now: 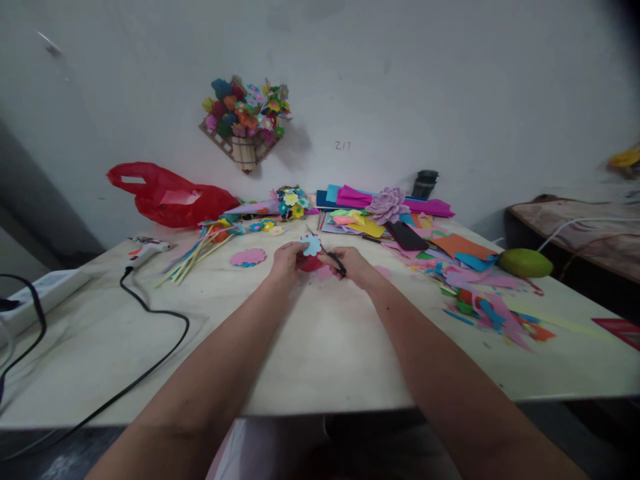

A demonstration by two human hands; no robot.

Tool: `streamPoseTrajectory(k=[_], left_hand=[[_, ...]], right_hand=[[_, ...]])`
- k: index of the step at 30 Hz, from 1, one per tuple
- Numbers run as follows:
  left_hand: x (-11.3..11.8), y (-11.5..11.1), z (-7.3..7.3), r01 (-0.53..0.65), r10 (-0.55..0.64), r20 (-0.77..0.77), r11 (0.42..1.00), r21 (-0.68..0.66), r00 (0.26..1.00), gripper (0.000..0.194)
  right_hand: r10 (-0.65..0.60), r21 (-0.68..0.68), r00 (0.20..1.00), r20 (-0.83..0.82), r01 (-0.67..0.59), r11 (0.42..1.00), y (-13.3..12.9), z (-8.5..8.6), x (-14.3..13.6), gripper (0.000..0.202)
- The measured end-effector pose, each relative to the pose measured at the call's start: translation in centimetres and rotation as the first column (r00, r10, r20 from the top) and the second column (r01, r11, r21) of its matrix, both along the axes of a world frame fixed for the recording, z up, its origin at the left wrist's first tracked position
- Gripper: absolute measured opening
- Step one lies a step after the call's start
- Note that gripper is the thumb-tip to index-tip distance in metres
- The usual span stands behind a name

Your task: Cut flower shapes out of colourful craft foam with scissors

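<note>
A: What do we see from the head camera?

B: Our left hand (289,262) pinches a pale blue scalloped paper (311,245), thumb on its face, with red paper (310,264) showing below it. Our right hand (351,264) closes around the black handles of the scissors (338,262). All of it sits at the middle of the white table (325,360), toward the wall (400,87).

A: How do we do this trimming well, if trimming it is?

B: In our judgement, we keep both papers pressed flat together, turn them with the left hand into the blades, and take short snips around each scallop, with the left fingertips clear of the edge. Whether the blades stand apart, we cannot tell.

A: And which way do things point?

B: The scissors' long axis runs aslant, handles near us at the right, tip away from us and leftward, toward the wall. The blue paper looks roundish, its face turned partly to us; we make out no clear long axis there.
</note>
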State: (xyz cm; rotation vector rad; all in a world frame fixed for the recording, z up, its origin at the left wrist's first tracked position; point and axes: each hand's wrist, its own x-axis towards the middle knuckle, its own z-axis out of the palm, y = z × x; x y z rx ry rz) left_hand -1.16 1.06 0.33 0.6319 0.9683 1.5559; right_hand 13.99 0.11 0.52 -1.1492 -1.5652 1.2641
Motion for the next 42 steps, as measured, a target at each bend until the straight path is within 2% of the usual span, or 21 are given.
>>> streamPoseTrajectory(k=[13, 24, 31, 36, 39, 42], left_hand=[[-0.6, 0.2, 0.2, -0.005, 0.003, -0.093, 1.000, -0.025, 0.996, 0.015], [-1.9, 0.8, -0.7, 0.045, -0.032, -0.207, 0.997, 0.059, 0.978, 0.021], [-2.7, 0.8, -1.0, 0.192, -0.141, -0.339, 0.974, 0.120, 0.930, 0.027], [-2.4, -0.1, -0.7, 0.358, -0.280, -0.418, 0.926, 0.120, 0.864, 0.027], [-2.1, -0.6, -0.5, 0.429, -0.354, -0.453, 0.901, 0.069, 0.818, 0.023], [-1.9, -0.8, -0.7, 0.492, -0.426, -0.442, 0.870, 0.040, 0.789, 0.022]], right_hand=[[-0.002, 0.017, 1.000, 0.026, 0.002, 1.000, -0.5, 0.6, -0.2, 0.041], [0.017, 0.044, 0.997, 0.071, -0.020, 0.999, -0.4, 0.7, 0.0, 0.045], [-0.108, 0.020, 0.994, 0.021, 0.107, 0.994, 0.4, 0.2, 0.3, 0.032], [-0.216, -0.022, 0.973, -0.086, 0.215, 0.976, 0.9, 0.3, 0.8, 0.022], [-0.222, -0.054, 0.966, -0.130, 0.217, 0.975, 0.9, 0.4, 0.9, 0.023], [-0.171, -0.072, 0.974, -0.152, 0.161, 0.984, 0.9, 0.3, 1.0, 0.030]])
